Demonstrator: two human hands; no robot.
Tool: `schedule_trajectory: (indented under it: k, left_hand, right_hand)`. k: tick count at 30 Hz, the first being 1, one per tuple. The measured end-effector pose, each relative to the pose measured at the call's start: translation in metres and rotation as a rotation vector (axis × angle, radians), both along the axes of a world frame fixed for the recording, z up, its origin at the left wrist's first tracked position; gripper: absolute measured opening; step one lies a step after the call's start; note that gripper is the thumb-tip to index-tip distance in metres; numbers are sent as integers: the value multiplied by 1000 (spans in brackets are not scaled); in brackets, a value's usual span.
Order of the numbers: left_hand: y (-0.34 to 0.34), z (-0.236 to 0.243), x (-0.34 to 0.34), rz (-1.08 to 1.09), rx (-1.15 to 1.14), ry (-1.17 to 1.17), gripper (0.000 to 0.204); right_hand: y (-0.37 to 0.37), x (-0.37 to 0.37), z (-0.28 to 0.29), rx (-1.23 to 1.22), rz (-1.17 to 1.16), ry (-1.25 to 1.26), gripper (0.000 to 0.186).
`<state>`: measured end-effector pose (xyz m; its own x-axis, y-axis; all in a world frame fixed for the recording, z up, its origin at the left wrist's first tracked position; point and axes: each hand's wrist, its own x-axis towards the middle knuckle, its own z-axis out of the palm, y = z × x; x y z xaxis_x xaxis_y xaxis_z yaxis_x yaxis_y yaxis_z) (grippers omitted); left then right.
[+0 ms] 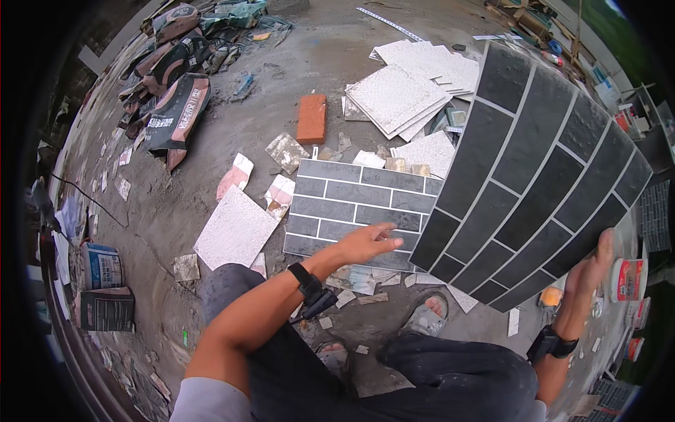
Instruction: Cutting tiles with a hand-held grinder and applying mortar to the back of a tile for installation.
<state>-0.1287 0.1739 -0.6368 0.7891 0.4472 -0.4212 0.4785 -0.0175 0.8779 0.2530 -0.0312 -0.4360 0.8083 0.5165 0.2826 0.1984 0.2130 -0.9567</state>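
Littered floor [316, 60], hands [585, 274] apart, panel [529, 184] held by edge

You're over a rough grey floor [271, 81], damp-looking and stained, strewn with pale chips and broken bits. Grimy sacks [181, 112] lie heaped at your ten o'clock, and a blue-and-white bucket [102, 266] stands between eight and nine. More buckets [628, 280] line three to four o'clock; greenery [636, 49] shows at two, and soft, even daylight covers the ground.
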Motion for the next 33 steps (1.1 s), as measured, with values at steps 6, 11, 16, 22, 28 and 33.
schedule_trajectory:
  k: [6, 11, 16, 22, 28, 33]
  left_hand:
    - [31, 4, -16, 255, 34, -55, 78]
    - [28, -13, -19, 737, -641, -186, 47]
    - [34, -63, -15, 1123, -326, -151, 58]
    - [93, -93, -8, 1084, -10, 12, 76]
    - [131, -125, -3, 897, 345, 256, 85]
    - [157, -148, -16, 897, 485, 313, 83]
  right_hand:
    - [15, -18, -101, 165, -123, 693, 46]
    - [0, -64, -187, 179, -203, 867, 45]
    - [-18, -108, -232, 32, 55, 855, 33]
    - [-67, -131, -286, -401, 330, 1250, 17]
    - [-67, -165, -309, -350, 482, 1381, 21]
    - [-43, -166, -331, -406, 534, 1360, 26]
